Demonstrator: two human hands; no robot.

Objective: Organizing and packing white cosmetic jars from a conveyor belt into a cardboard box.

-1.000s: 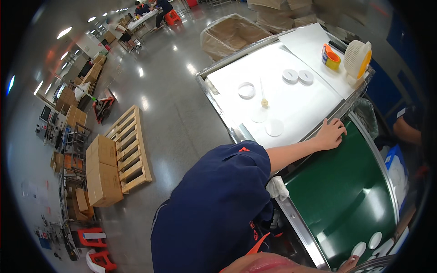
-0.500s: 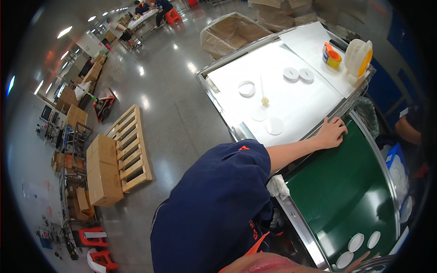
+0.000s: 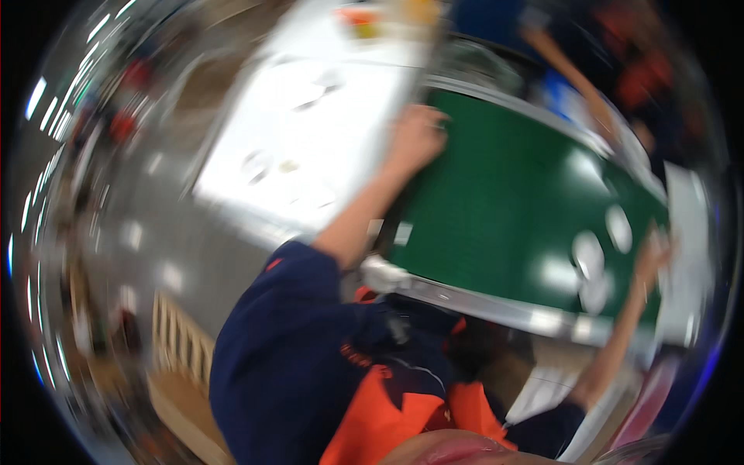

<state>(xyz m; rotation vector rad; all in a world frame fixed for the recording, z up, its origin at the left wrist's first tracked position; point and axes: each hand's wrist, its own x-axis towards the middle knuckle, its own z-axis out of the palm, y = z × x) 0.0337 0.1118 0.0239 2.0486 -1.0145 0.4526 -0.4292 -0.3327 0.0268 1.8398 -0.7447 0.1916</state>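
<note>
My left hand rests where the green conveyor belt meets the white-topped table. Its fingers look bent over that edge, but blur hides whether anything is in them. At the belt's far right end, my right hand is smeared by motion. Just left of it, flat white round pieces lie on the belt: one oval-looking disc, a second disc, and a third disc overlapping or close below. My right hand is apart from these discs.
Blurred round white pieces lie on the white table, with an orange-and-yellow tape dispenser behind. Across the belt a co-worker's arm reaches in beside a blue-and-white bag. A wooden pallet stands at left on the floor.
My view has swung right, so the table has shifted left and more of the belt shows. My right hand and a co-worker's arm now show more fully. My left hand stays at the belt's edge.
</note>
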